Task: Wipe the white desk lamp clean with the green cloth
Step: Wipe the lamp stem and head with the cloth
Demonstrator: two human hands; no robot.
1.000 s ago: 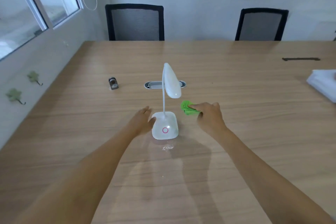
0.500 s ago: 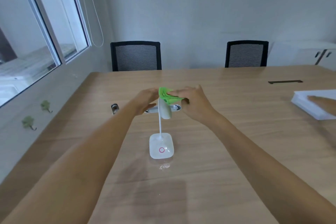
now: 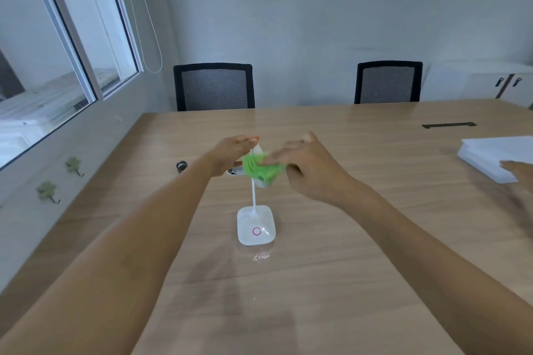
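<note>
The white desk lamp stands mid-table on a square base [image 3: 255, 229] marked with a pink ring, its thin stem rising to a head mostly hidden by hands and cloth. My left hand [image 3: 230, 153] holds the lamp head from the left side. My right hand [image 3: 305, 166] presses the green cloth [image 3: 258, 168] over the lamp head; the cloth and fingers are blurred with motion.
A small dark object [image 3: 181, 166] and a cable grommet [image 3: 235, 171] lie on the wooden table [image 3: 346, 268] behind the lamp. A white paper stack [image 3: 496, 157] with another person's hand [image 3: 519, 171] sits at right. Two black chairs [image 3: 215, 86] stand beyond the far edge.
My hands rose from the lamp base to the head. The right hand carried the green cloth up and now rubs it across the head; the view tilted upward.
</note>
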